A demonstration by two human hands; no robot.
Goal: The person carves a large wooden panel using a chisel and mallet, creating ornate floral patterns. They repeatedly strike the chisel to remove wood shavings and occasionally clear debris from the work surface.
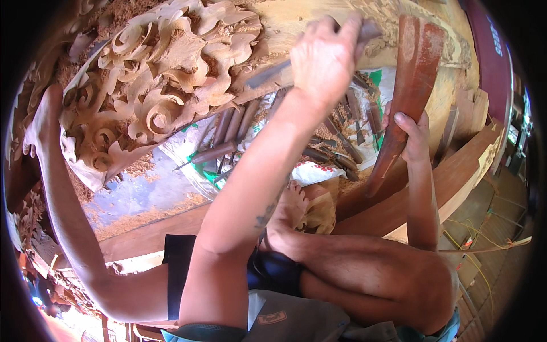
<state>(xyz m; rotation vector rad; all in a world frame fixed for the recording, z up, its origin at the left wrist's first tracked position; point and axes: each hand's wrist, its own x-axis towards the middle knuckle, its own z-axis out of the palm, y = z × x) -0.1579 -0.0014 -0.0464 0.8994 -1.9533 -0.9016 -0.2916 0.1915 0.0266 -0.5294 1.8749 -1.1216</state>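
A large pale wood panel carved with scrolling leaves (165,74) lies tilted across the top of the view. My left hand (325,57) is raised over it and closed around a chisel (268,74), whose dark blade points left at the carved leaves. My right hand (411,137) grips a curved reddish-brown wooden mallet (407,85) held upright, to the right of the chisel hand and apart from it. My bare left foot (37,128) rests against the panel's left edge.
Several wooden-handled chisels (233,134) lie spread on a white and green sack (319,171) under the panel. Wood shavings (137,219) cover the blue floor sheet. Thick timber beams (456,171) run at the right, and my right leg (370,273) is folded below.
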